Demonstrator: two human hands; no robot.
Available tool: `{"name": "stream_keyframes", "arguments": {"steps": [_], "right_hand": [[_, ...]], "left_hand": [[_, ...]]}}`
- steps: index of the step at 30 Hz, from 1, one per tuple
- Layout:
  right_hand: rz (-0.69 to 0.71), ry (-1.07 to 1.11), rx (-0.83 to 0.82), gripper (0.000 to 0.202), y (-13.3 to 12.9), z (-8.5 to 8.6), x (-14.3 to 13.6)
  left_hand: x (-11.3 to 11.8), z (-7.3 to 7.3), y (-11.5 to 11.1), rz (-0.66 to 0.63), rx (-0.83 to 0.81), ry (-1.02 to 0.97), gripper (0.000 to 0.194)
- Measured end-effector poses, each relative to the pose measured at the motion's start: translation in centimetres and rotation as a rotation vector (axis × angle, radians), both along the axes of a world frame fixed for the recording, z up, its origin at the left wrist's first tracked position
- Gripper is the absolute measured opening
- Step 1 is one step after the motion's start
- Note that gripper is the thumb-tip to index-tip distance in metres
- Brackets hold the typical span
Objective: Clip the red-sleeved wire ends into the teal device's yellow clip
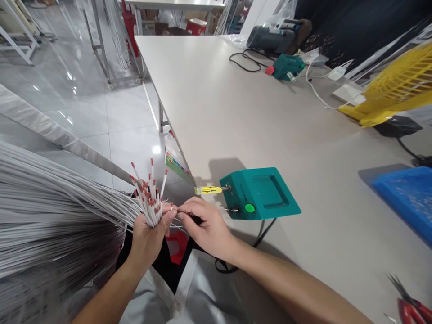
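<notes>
My left hand (150, 236) is closed around a bundle of white cables (152, 208). Their ends, stripped to reddish copper-coloured strands, fan out above the fist. Between its thumb and forefinger one cable end points toward my right hand (207, 225). The fingers of the right hand are pinched at that cable's tip; the exact contact is small and partly hidden. Just right of the hands, a green machine (266, 193) with a round green button (249, 208) rests near the table edge. A yellow-handled clip-like piece (208, 190) sticks out from its left side.
Long white cables (60, 202) hang over a rail at left. On the table (216, 99) are a second green machine (286, 67), a grey motor (270, 38), a yellow fan (398, 81), a blue tray (405, 193) and red-handled pliers (410, 301). A black cord (265, 234) runs beneath the nearer machine.
</notes>
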State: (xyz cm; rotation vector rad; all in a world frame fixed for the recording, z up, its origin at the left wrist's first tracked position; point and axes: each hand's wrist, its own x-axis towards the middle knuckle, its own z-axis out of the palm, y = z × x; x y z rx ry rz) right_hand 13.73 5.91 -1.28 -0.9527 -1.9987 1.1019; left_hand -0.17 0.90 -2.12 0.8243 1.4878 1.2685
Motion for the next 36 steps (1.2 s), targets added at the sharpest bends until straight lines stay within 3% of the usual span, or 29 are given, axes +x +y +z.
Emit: {"name": "stream_keyframes", "arguments": {"steps": [6,12,20,26,33,36], "right_hand": [[-0.069,0.115,0.018,0.014,0.2,0.3,0.0],[-0.089,0.086,0.018,0.006,0.3,0.4,0.0],[-0.013,0.064,-0.021,0.012,0.6,0.6,0.3],[0.039,0.140,-0.084,0.019,0.7,0.4,0.1],[-0.038,0.050,0.056,0.012,0.5,1.1,0.7],[0.067,0.018,0.119,0.024,1.0,1.9,1.4]], "left_hand": [[0.4,0.8,0.3,0.015,-0.082,0.042,0.013],[0.6,0.3,0.0,-0.035,-0.081,0.043,0.013],[0.1,0.0,-0.2,-0.049,-0.117,0.035,0.014],[0.0,-0.7,-0.5,-0.091,-0.075,-0.086,0.019],[-0.2,0.0,-0.5,-0.103,-0.084,-0.007,0.020],[-0.5,0.3,-0.5,-0.152,-0.095,0.030,0.017]]}}
